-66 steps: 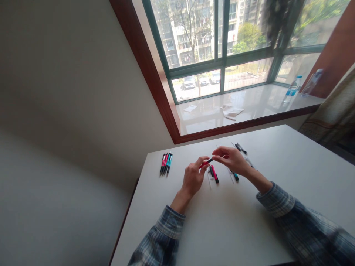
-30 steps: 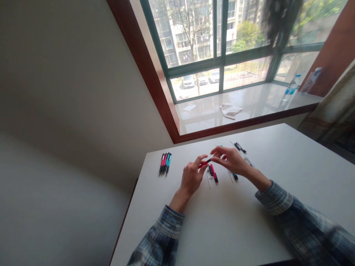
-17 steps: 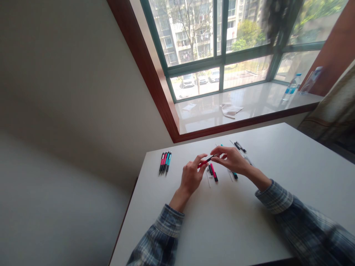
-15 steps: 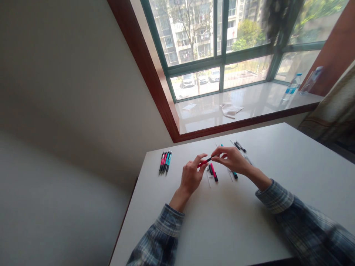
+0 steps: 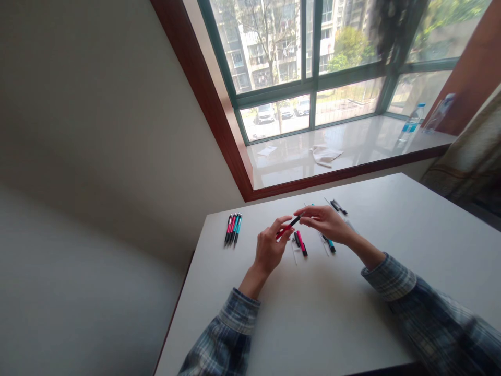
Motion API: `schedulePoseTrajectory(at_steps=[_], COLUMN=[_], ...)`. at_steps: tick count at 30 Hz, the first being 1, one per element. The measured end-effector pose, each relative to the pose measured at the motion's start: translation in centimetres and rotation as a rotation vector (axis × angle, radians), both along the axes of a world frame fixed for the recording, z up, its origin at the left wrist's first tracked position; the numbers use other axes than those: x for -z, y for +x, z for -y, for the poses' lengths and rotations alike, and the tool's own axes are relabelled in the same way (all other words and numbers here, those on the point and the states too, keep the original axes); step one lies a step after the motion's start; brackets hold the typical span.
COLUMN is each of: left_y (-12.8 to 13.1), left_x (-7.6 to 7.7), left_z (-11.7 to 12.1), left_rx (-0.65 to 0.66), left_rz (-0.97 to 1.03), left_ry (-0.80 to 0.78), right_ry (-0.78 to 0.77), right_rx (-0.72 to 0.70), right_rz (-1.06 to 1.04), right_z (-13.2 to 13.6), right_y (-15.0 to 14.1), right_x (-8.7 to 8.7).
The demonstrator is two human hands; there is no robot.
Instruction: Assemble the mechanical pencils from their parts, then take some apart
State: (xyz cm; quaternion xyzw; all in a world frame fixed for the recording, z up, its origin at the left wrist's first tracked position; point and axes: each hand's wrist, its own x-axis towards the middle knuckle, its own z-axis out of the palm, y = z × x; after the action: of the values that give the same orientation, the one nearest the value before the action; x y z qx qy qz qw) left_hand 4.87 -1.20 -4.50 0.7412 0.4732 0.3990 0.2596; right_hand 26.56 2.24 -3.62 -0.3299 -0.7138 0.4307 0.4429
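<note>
Both hands hold one red and black pen (image 5: 288, 226) a little above the white table (image 5: 313, 313). My left hand (image 5: 270, 249) pinches its red lower end. My right hand (image 5: 326, 223) pinches the black upper end with thumb and fingertips. Under the hands lie loose pen parts: a red barrel piece (image 5: 301, 244), a teal piece (image 5: 330, 244) and thin white refills (image 5: 294, 254). A row of several finished red and teal pens (image 5: 234, 230) lies to the left of my left hand.
Black pen parts (image 5: 338, 207) lie at the table's far side. Behind the table a white window sill (image 5: 352, 146) carries a crumpled cloth (image 5: 324, 155) and a water bottle (image 5: 412, 124). A grey wall stands to the left.
The pen has tilted, its black end now raised toward the right hand. My right hand shifted slightly up and away; the left hand stays in place.
</note>
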Motion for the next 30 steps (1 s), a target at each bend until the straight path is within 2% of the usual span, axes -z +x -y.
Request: schedulePoseTrajectory(at_steps=[4,6,12,18,22,24,27,30], left_y=[0.3,0.4,0.7,1.0,1.4,1.6,1.6,1.4], left_x=[-0.2,-0.3,-0.4,-0.4,-0.6,-0.7,-1.0,-1.2], left_z=[0.1,0.1,0.2,0.2,0.3,0.3,0.0,-0.5], left_rx=[0.135,0.153,0.101,-0.036,-0.064,-0.052,-0.043,-0.003], left_rz=[0.168,0.218,0.199,0.036,-0.014,0.06,0.272,0.463], left_ry=[-0.139,-0.161,-0.151,-0.024,0.0,-0.045,-0.156,-0.299], right_ry=[-0.052,-0.057,-0.061,-0.047,-0.032,-0.014,0.075,0.197], right_rx=[-0.007,0.008,0.073,0.161,0.285,0.346,0.387,0.315], right_rz=[-0.012,-0.025,-0.072,-0.084,-0.101,-0.123,-0.092,0.002], right_z=[0.0,0.0,0.2,0.3,0.4,0.7,1.2,1.7], right_y=[0.0,-0.1,-0.7,-1.5,-2.0,-2.2,-2.4,-2.4], right_x=[0.0,0.0,0.0,0.4,0.9,1.0,0.8,0.6])
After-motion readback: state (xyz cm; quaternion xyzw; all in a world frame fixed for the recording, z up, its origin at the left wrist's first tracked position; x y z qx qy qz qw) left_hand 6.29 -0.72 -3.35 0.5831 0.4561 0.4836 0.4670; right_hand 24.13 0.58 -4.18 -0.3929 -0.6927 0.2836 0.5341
